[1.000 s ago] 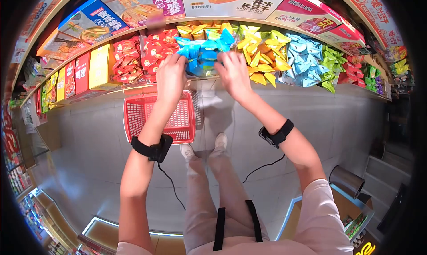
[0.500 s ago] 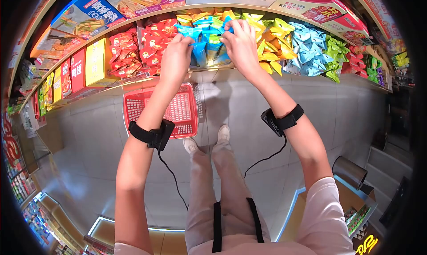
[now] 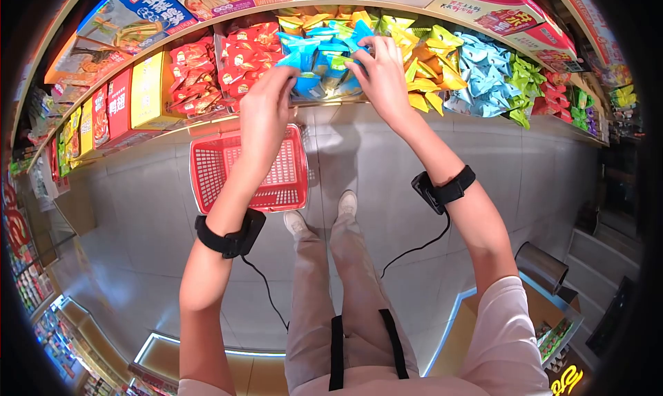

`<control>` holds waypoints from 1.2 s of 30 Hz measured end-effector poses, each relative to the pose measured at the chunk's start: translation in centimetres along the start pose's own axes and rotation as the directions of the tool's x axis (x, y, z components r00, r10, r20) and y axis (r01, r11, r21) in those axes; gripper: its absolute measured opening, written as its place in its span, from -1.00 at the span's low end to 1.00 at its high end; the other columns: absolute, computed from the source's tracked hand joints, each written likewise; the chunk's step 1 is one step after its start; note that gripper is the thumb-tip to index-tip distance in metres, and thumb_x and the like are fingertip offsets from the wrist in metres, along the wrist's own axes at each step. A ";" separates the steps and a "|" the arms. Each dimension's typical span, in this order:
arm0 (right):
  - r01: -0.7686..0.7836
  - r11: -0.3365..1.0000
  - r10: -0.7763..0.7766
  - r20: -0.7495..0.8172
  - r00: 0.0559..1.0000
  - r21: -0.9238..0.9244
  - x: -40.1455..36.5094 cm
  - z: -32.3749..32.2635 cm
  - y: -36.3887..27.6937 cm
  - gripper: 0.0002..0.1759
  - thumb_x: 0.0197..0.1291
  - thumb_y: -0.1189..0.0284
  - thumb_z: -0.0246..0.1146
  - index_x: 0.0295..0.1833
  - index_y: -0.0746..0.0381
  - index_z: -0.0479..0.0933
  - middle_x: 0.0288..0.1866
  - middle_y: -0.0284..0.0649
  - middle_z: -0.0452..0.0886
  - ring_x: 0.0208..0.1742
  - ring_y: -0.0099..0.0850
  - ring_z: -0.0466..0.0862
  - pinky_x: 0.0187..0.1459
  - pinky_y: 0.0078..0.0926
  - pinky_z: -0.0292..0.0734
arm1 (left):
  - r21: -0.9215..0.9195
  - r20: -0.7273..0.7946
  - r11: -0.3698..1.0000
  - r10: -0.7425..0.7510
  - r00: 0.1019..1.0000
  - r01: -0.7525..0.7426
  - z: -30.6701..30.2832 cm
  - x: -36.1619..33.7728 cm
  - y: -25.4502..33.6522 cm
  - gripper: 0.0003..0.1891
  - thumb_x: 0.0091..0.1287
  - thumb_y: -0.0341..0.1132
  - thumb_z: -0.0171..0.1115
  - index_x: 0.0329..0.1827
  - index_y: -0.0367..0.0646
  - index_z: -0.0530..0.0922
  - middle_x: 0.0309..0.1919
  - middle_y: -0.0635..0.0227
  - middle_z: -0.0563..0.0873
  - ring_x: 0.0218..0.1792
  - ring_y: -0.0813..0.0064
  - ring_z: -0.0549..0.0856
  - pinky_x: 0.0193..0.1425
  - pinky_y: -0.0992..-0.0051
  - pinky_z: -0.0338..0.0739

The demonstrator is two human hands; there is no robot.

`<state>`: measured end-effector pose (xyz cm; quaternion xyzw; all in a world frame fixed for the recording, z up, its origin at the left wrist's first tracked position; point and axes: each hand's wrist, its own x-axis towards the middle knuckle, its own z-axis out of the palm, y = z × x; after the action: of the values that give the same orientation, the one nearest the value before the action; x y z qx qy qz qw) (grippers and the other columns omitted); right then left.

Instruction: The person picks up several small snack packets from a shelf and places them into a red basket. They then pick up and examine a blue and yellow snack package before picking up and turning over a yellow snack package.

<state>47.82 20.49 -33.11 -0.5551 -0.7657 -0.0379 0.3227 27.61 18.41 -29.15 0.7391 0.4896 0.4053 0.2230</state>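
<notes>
Blue snack packets [image 3: 324,61] stand bunched in a shelf compartment, several with pointed, crimped ends. At the left front of this bunch is my left hand [image 3: 266,99], its fingers loosely bent and apart, the tips by a blue packet's edge. My right hand [image 3: 385,75] reaches in from the other side, its fingers spread and curved over the right edge of the bunch. Neither hand has a packet lifted out. Whether the fingertips press on the packets is hard to see.
Red packets [image 3: 250,58] lie left of the blue ones; yellow packets [image 3: 435,64] and light blue packets [image 3: 480,71] lie right. Boxed snacks [image 3: 135,20] line the shelf above. A red basket [image 3: 297,168] sits on the floor below my left forearm, near my shoes.
My left hand has drawn slightly down and its fingers have loosened from the packets. My right hand has shifted a little right and down. The blue packets have settled in slightly different positions.
</notes>
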 end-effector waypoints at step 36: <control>-0.063 0.993 0.066 0.028 0.997 -0.095 -1.1 -1.0 -1.3 -0.74 -0.03 0.46 0.28 -0.19 0.28 0.46 -0.04 -0.13 0.42 0.04 -0.17 0.38 0.03 -0.24 0.29 | -0.610 0.546 -0.770 -0.241 0.802 0.185 -4.4 -3.9 3.9 -0.40 0.27 0.19 -0.06 -0.04 -0.27 0.38 -0.41 0.33 0.33 -0.56 0.66 0.29 -0.58 0.70 0.28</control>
<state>47.31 18.65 -32.53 -0.5948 -0.7496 -0.0549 0.2851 25.35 12.94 -25.27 -0.1077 0.0419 0.5130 0.8506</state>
